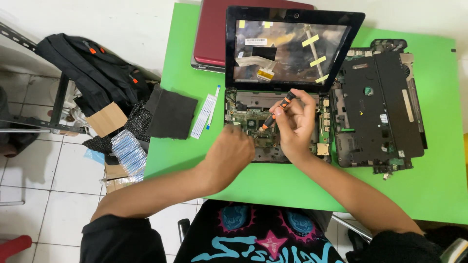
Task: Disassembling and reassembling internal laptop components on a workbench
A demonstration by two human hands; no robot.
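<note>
hands, screwdriver, opened laptop

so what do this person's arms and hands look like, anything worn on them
Both forearms are bare from the elbow down. The left hand and right hand wear no gloves, and no rings, watch or bracelet show. Black sleeves are bunched at the upper arms, part of a black top printed in teal and pink.

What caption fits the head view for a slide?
Right hand holds an orange-and-black screwdriver over an opened laptop's circuit board; left hand rests on it, green table.
</note>
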